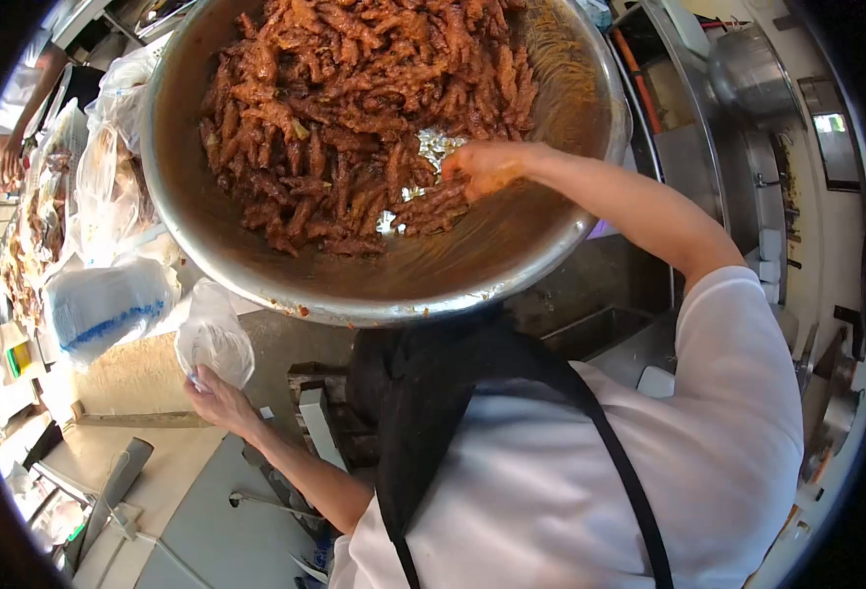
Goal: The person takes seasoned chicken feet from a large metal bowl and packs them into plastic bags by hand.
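Observation:
Reddish-brown sauced pieces that look like chicken feet [354, 108] are heaped in a large round metal bowl [512, 275]. My right hand [487, 169] reaches into the bowl from the right, its fingers closed at the pieces near bright reflective spots; the fingertips are partly hidden among the food. Sauce coats that hand. Below the bowl's left rim, my left hand [219, 398] pinches a clear plastic bag [215, 339], which hangs upright and looks empty.
Left of the bowl are filled clear bags [114, 187] and a plastic-wrapped white pack with blue marks [109, 306]. Another person's hand [9, 162] shows at the far left. Metal sinks and a counter [683, 128] stand at the right.

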`<state>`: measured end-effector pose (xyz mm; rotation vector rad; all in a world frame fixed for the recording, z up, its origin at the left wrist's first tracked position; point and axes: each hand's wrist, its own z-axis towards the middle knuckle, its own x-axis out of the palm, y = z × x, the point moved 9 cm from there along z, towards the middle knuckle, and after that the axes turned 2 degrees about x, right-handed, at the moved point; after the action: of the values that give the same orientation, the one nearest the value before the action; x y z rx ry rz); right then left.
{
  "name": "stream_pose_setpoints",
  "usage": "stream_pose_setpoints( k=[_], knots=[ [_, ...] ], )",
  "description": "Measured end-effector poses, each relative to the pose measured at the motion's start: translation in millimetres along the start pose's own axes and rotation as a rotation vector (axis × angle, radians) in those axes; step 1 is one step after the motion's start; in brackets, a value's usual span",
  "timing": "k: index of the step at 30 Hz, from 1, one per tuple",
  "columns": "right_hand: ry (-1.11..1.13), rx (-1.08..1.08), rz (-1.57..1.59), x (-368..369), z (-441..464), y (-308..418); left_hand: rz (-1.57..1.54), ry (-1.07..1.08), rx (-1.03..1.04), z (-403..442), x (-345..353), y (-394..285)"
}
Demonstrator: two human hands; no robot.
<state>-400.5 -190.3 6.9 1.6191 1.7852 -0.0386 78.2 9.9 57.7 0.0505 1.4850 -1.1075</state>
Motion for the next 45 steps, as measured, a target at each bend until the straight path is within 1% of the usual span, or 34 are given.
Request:
stream_pose_setpoints(
  k=[1,2,3,5,7,8,9,10,11,12,13,14,16,18,20,22,23,24,26,28,29,31,32,33,34,35,36,38,39,41,42,43,44,45],
  knots=[
    [-0.022,-0.129,-0.076,24.0,35.6,-16.3,-0.019,-0.046,0.022,-1.4,-2.1,-12.8],
    [-0.172,-0.216,-0.218,30.3,41.5,-2.3,-0.037,-0.089,0.046,-1.7,-3.0,-21.8],
    [-0.324,-0.301,-0.355,43.9,40.6,24.7,-0.020,-0.052,0.041,1.0,4.5,-26.4],
    [-0.284,-0.314,-0.394,60.8,35.4,49.4,0.004,0.022,0.041,7.3,17.9,-34.1],
    [0.088,-0.174,-0.201,66.8,25.2,53.4,-0.205,0.147,-0.062,10.0,33.1,-32.6],
    [0.133,-0.100,-0.189,66.6,23.9,33.6,-0.305,0.198,-0.128,9.3,37.0,-26.6],
    [0.180,-0.033,-0.180,66.7,21.1,3.0,-0.152,0.105,0.004,12.1,32.2,-19.3],
    [0.137,-0.049,-0.276,61.1,21.8,-17.6,-0.172,0.085,0.028,9.1,26.6,-21.7],
    [0.088,0.086,-0.417,56.3,29.1,-41.7,-0.193,0.059,0.049,1.7,24.4,-31.5],
    [0.118,0.152,-0.406,60.0,33.0,-44.8,-0.213,0.030,0.070,1.2,22.1,-37.7],
    [0.146,0.214,-0.396,66.7,36.0,-39.0,-0.186,-0.004,0.154,4.2,22.3,-40.4],
    [0.232,0.225,-0.355,82.0,41.3,-24.8,-0.239,0.013,0.123,6.6,27.4,-35.4],
    [0.099,0.076,-0.272,74.8,36.7,47.7,-0.294,0.051,0.044,7.5,27.6,-38.9],
    [-0.187,-0.126,-0.069,63.9,37.4,101.6,-0.320,0.126,-0.043,8.3,31.3,-39.3],
    [0.056,-0.072,0.091,47.8,32.9,144.5,-0.324,0.072,0.015,10.3,25.2,-42.6],
    [0.134,-0.312,0.367,17.5,4.5,202.7,-0.316,0.038,0.053,15.4,16.9,-43.0],
    [0.128,-0.352,0.457,-3.1,4.6,214.0,-0.326,0.016,0.059,20.3,16.4,-47.1],
    [0.143,-0.386,0.565,-11.8,5.1,223.7,-0.316,0.010,0.054,18.8,11.9,-46.0],
    [0.190,-0.440,0.794,-18.8,4.6,243.6,-0.358,0.037,0.054,19.7,-1.6,-64.4],
    [0.340,-0.348,1.009,-14.7,-3.1,273.6,-0.349,0.070,0.042,21.7,-4.7,-64.5],
    [0.422,-0.314,1.091,-8.1,-4.1,290.1,-0.359,0.039,0.063,21.4,-11.0,-68.0],
    [0.596,-0.354,1.146,6.1,6.1,336.0,-0.384,-0.027,0.121,20.9,-21.5,-82.7],
    [0.465,-0.415,1.127,11.9,25.6,355.0,-0.409,-0.010,0.127,19.8,-24.7,-84.9],
    [0.779,-0.398,1.226,46.3,64.8,373.2,-0.436,0.013,0.136,15.7,-29.0,-86.5],
    [0.681,-0.384,1.276,58.9,93.2,380.8,-0.473,0.028,0.159,15.8,-32.5,-93.5],
    [0.546,-0.331,1.393,63.6,114.5,381.1,-0.459,0.038,0.175,14.2,-38.1,-101.5],
    [0.278,-0.382,1.533,56.5,139.0,385.1,-0.445,0.053,0.176,12.2,-42.0,-103.7],
    [0.274,-0.345,1.247,55.7,146.2,375.0,-0.393,0.075,0.182,20.0,-52.9,-105.6],
    [0.236,-0.406,1.269,46.5,142.9,371.4,-0.370,0.013,0.293,30.7,-54.8,-113.6],
    [0.185,-0.530,1.293,29.7,128.3,357.6,-0.309,-0.131,0.494,54.6,-37.3,-116.7],
    [0.153,-0.584,1.256,5.6,94.5,352.1,-0.270,-0.202,0.587,64.1,-36.8,-121.5],
    [0.118,-0.636,1.218,-24.0,47.2,346.1,-0.301,-0.151,0.551,84.4,-29.3,-129.8],
    [0.039,-0.651,1.181,-44.3,23.6,329.5,-0.341,-0.097,0.518,108.5,-20.3,-146.3],
    [-0.076,-0.640,1.090,-59.1,11.9,303.6,-0.322,-0.131,0.500,124.6,-31.5,-168.6]
  ],
)
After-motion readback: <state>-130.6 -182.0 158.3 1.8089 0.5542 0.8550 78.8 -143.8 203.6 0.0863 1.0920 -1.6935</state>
